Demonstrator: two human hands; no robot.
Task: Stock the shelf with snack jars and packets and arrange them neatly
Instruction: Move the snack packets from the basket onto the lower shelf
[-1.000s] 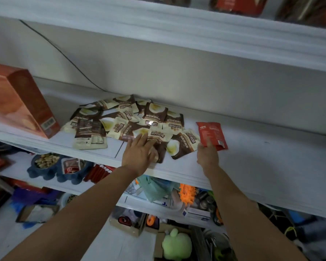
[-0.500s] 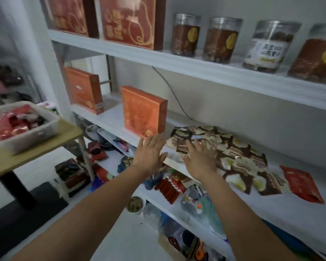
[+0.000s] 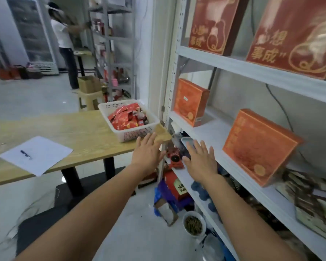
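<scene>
Both grips empty, fingers spread: the basket (image 3: pixel 134 132) of red packets (image 3: pixel 123 119) sits on the counter (image 3: pixel 79 132) up-left, left hand (image 3: pixel 148 151) right by it, right hand (image 3: pixel 200 159) further off.

Two empty hands, reaching forward

The left hand (image 3: pixel 146 155) and right hand (image 3: pixel 200 161) are flat, fingers straight and spread, both arms extended.

Gold characters 心想事成 printed on front of narrow red box (image 3: pixel 209 25), 1 o'clock, on top shelf (image 3: pixel 252 70). Same 心想事成 on wide red box (image 3: pixel 294 34), 2 o'clock. Yellow label on small red carton (image 3: pixel 174 182), 6 o'clock: inverted, only 干 legible. Print on orange box (image 3: pixel 256 146), 3 o'clock: blurred, unreadable.
</scene>
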